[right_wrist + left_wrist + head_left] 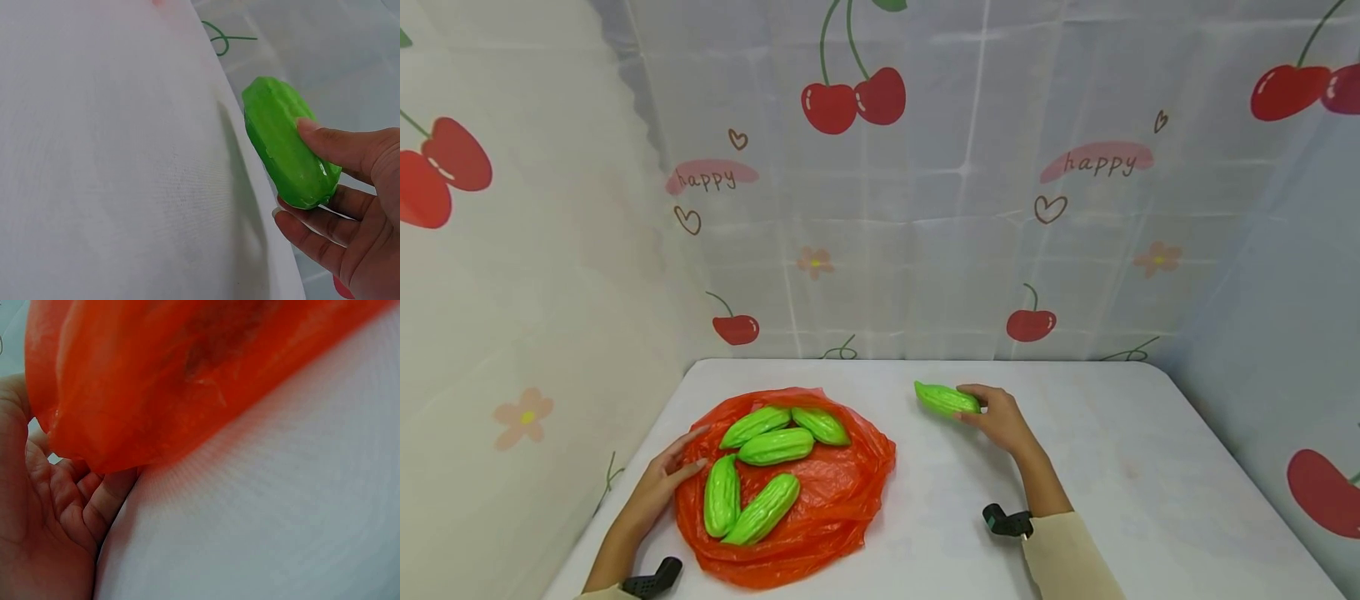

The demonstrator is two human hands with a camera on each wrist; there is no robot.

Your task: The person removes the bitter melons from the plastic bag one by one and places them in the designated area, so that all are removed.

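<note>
My right hand [1000, 418] grips a bright green bitter melon [942, 399] by one end, to the right of the bag. In the right wrist view, the thumb lies along the ridged bitter melon [284, 144] and the fingers curl beneath it; a shadow falls on the table. My left hand [662, 477] holds the left rim of a spread red plastic bag [835, 492]. In the left wrist view, the bag's edge [125, 419] passes between thumb and fingers. Several more bitter melons [775, 447] lie inside the bag.
The white-covered table [1120, 467] extends right of the bag. Behind it hangs a pale curtain [925, 250] printed with cherries, with more of the cloth at both sides. A small black device [1007, 521] sits at my right wrist, another [655, 578] at my left.
</note>
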